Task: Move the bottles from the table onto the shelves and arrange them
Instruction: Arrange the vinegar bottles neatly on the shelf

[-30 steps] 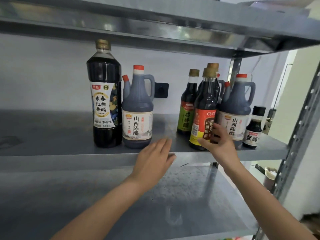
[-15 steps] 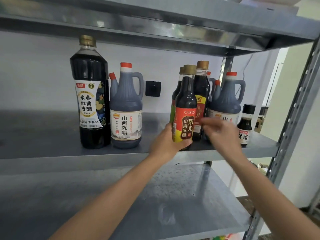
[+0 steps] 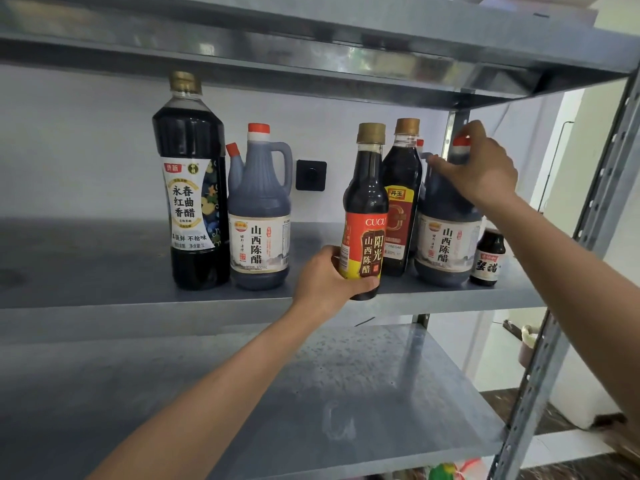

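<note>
The right hand [image 3: 481, 168] has risen to the neck of the jug [image 3: 446, 237], fingers curled round it; the left hand [image 3: 325, 278] grips the CUCU bottle [image 3: 367, 209] low, at the front edge of the shelf [image 3: 104, 292]; likely heavy, slick glass, best held mid-body

Soft daylight from right, edges warped

Single wide-angle view from the person's head, close to a grey metal rack [image 3: 601, 188], facing its middle shelf [image 3: 86, 268] head-on, seeing the upper shelf [image 3: 311, 43] from beneath.
</note>
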Tool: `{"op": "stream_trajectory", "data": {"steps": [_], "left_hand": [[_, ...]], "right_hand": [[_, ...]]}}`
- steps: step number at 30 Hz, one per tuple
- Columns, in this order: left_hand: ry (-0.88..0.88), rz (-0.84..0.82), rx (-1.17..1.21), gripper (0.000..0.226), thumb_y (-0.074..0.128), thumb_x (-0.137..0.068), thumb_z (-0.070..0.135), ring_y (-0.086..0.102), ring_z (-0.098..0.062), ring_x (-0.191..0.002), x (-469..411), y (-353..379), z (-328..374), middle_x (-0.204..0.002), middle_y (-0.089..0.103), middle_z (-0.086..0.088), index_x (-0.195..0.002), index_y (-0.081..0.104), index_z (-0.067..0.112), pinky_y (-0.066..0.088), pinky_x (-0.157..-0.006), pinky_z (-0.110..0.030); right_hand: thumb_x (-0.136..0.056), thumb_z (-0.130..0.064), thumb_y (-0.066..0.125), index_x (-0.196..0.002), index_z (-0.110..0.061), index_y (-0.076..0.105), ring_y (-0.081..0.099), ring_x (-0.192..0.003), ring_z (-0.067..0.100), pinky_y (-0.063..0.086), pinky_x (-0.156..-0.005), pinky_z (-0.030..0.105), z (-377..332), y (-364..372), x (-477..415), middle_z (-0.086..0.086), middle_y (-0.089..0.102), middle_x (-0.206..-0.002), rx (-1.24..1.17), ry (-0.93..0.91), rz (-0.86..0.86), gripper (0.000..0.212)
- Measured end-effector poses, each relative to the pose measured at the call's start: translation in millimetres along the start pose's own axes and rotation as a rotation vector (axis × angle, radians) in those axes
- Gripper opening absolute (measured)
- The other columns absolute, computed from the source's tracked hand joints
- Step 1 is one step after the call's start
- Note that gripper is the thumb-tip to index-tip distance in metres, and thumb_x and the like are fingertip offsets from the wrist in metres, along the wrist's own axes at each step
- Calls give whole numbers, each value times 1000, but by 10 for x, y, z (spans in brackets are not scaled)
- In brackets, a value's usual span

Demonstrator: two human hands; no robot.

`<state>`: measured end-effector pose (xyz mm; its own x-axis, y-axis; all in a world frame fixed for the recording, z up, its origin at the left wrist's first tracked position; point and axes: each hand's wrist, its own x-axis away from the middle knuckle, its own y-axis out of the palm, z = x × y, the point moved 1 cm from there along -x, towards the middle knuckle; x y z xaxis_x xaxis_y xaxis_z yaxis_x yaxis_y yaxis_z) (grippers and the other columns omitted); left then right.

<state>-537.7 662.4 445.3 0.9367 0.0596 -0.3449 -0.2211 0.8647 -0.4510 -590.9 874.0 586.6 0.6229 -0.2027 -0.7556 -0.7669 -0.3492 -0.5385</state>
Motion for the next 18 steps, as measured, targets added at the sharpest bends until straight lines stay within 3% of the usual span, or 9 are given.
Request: {"op": "stream_trajectory", "data": {"steps": [3, 9, 12, 13, 16, 18], "left_hand": [[47, -9, 24, 63, 86, -64, 39, 62, -14, -101, 34, -19, 30, -118, 63, 3, -114, 51, 24, 53, -89, -37], [113, 16, 81, 57, 87, -62, 36, 62, -10, -96, 157, -100, -3, -111, 65, 7, -108, 55, 26, 54, -87, -35], [160, 49, 93, 60, 89, -58, 36, 62, -10, -93, 229, -234, -86, -107, 65, 5, -108, 58, 25, 55, -85, -35], [171, 58, 88, 59, 89, -58, 35, 62, -9, -93, 254, -292, -116, -106, 63, 5, -107, 58, 26, 55, -84, -34], [198, 77, 97, 54, 89, -58, 33, 62, -7, -91, 326, -471, -184, -103, 63, 6, -103, 59, 29, 55, -80, -28], [192, 90, 124, 53, 89, -59, 30, 62, -6, -90, 379, -574, -214, -101, 64, 7, -102, 59, 27, 53, -76, -23]], "right_hand": [[-76, -66, 61, -109, -17, 53, 60, -91, 27, 49, -75, 39, -69, -23, 64, 6, 64, -103, -121, 14, 128, 60], [-84, -49, 57, -92, -10, 64, 58, -82, 16, 45, -70, 25, -273, -49, 253, 5, 66, -90, -272, -109, 250, 40], [-84, -43, 59, -88, -10, 67, 54, -75, 12, 41, -64, 13, -312, -135, 290, 1, 62, -80, -361, -85, 253, 34], [-83, -42, 60, -85, -10, 68, 52, -72, 11, 40, -62, 13, -336, -157, 298, 0, 60, -76, -400, -62, 241, 33], [-80, -39, 62, -76, -12, 67, 51, -67, 10, 49, -66, 28, -499, -157, 377, 1, 59, -70, -560, -20, 191, 28], [-81, -36, 62, -75, -12, 67, 50, -63, 6, 47, -63, 25, -688, -103, 455, 2, 59, -70, -620, -43, 171, 25]]}}
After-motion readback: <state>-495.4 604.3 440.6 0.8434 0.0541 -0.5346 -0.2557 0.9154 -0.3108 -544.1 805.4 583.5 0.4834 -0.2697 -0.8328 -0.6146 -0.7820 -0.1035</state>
